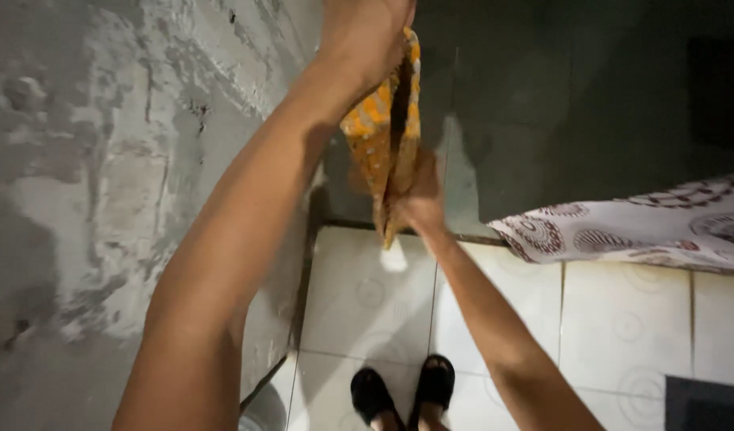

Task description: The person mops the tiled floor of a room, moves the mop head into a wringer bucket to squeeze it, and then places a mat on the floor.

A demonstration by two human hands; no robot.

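Note:
An orange and yellow patterned cloth (380, 136) hangs folded lengthwise in front of me. My left hand (363, 36) is raised to the top edge of the view and grips the cloth's upper end. Lower down, my right hand (419, 199) pinches the cloth near its bottom end. The cloth hangs stretched between the two hands, above the floor. Both forearms reach up from the bottom of the view.
A rough grey plastered wall (88, 175) stands close on the left. A dark wall (574, 104) is ahead. White patterned floor tiles (367, 295) lie below, with my feet in black sandals (403, 391). A white cloth with maroon circles (646, 223) lies at right. A dark mat (706, 403) is at bottom right.

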